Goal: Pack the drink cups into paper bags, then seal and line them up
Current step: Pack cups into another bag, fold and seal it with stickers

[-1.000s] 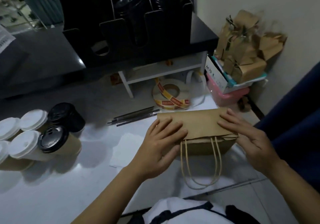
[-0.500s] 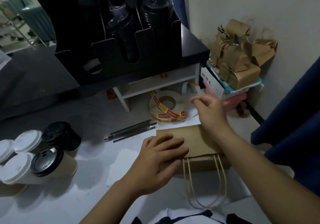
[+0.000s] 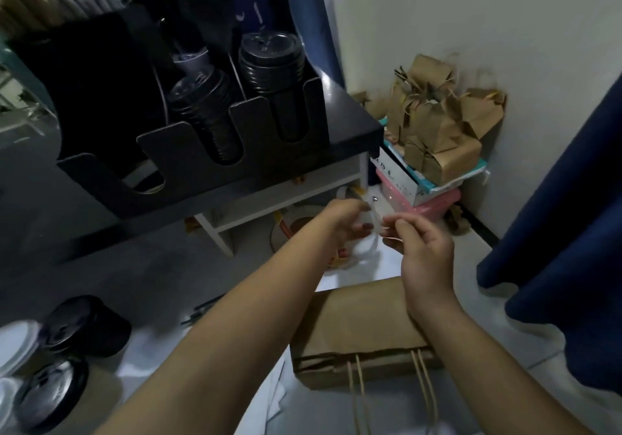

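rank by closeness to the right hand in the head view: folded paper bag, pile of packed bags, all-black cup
1. folded paper bag, just below the right hand, which pinches a white strip.
2. pile of packed bags, beyond it at the back right.
3. all-black cup, far to the left.

This is the packing corner of a takeaway drink shop. Far left, a black organizer (image 3: 188,165) sits on a dark shelf, its slots stacked with black lids (image 3: 269,60). Near left, lidded cups (image 3: 84,327) cluster together, some lids black, some white. A brown paper bag (image 3: 356,327) with string handles lies flat on the white counter (image 3: 505,350). Beyond it is a sticker roll (image 3: 286,229), partly hidden. Far right, against the wall, more brown bags (image 3: 437,124) are heaped on boxes (image 3: 400,178).
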